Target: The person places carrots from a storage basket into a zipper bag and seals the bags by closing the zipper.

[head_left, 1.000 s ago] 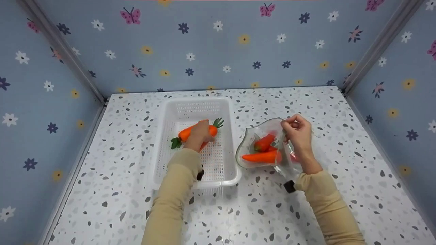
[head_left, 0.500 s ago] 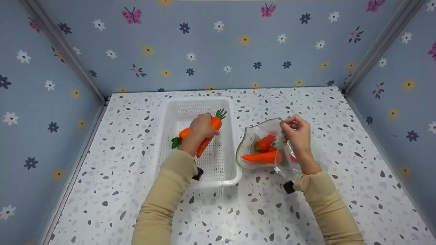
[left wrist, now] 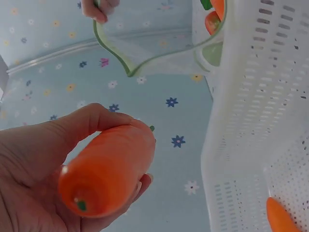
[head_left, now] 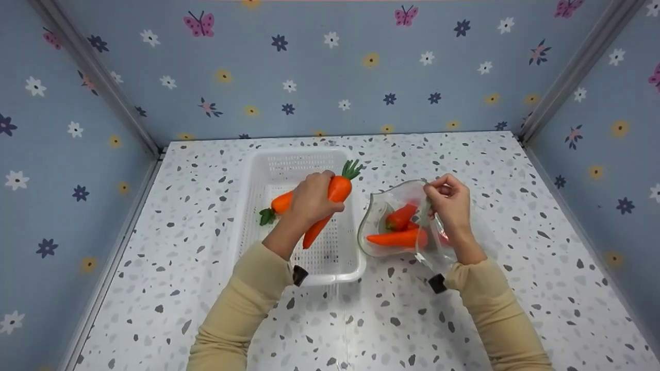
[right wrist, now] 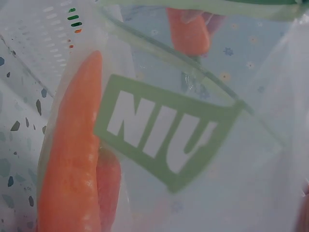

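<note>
My left hand [head_left: 309, 202] grips an orange carrot [head_left: 340, 189] over the basket, its green top up to the right and its narrow tip down to the left. In the left wrist view the thumb and fingers wrap round this carrot [left wrist: 113, 166]. My right hand [head_left: 456, 208] pinches the rim of a clear, green-edged bag [head_left: 381, 200], whose mouth gapes toward the basket. Inside the bag lie a carrot [head_left: 396, 238] and a red pepper [head_left: 401, 216]. The right wrist view shows the bagged carrot [right wrist: 75, 154] beside green lettering [right wrist: 164, 130] on the film.
A white perforated basket [head_left: 356, 268] stands left of the bag. Another orange carrot [head_left: 281, 202] with dark green leaves lies in it, partly behind my left hand. Flowered blue panels [head_left: 330, 72] enclose the speckled table [head_left: 361, 330] at the back and sides.
My left hand has lifted the carrot from the basket floor and moved it up and to the right. The other carrot stays in the basket. My right hand keeps hold of the bag's rim.
</note>
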The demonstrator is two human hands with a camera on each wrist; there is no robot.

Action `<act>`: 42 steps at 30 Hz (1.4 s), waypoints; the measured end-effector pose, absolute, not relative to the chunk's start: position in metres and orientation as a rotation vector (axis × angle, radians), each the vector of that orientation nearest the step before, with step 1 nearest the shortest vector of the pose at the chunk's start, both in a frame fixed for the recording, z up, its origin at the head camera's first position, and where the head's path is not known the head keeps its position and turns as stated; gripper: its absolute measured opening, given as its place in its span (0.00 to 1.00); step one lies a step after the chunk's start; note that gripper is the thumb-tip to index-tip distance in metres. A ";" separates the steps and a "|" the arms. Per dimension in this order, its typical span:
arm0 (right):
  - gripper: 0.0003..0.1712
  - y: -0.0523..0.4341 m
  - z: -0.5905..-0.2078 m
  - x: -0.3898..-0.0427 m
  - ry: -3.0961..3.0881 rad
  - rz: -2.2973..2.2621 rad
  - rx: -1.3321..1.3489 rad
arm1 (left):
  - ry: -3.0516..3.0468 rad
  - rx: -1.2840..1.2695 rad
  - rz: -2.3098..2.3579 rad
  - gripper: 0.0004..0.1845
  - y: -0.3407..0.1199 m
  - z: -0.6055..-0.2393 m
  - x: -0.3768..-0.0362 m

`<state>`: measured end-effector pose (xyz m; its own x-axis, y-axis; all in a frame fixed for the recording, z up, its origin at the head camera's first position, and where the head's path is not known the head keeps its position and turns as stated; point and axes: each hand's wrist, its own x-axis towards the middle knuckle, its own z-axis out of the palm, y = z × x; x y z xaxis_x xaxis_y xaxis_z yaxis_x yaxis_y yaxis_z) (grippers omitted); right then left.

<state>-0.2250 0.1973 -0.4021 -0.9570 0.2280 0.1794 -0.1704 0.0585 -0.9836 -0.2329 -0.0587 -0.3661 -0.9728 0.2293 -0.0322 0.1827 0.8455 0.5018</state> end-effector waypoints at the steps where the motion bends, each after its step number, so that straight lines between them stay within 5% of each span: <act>1: 0.02 0.197 -0.401 -0.224 -2.051 1.990 -0.065 | 2.935 0.349 0.788 0.27 -0.057 -0.364 -0.229; 20: 0.03 0.196 -0.399 -0.222 -2.019 2.022 -0.028 | 2.911 0.707 0.786 0.29 -0.028 -0.352 -0.176; 38: 0.03 0.192 -0.389 -0.215 -2.006 2.029 -0.022 | 2.832 0.773 0.694 0.23 0.015 -0.390 -0.194; 42: 0.02 0.207 -0.421 -0.233 -1.978 2.038 0.042 | 2.818 0.760 0.652 0.23 0.027 -0.396 -0.201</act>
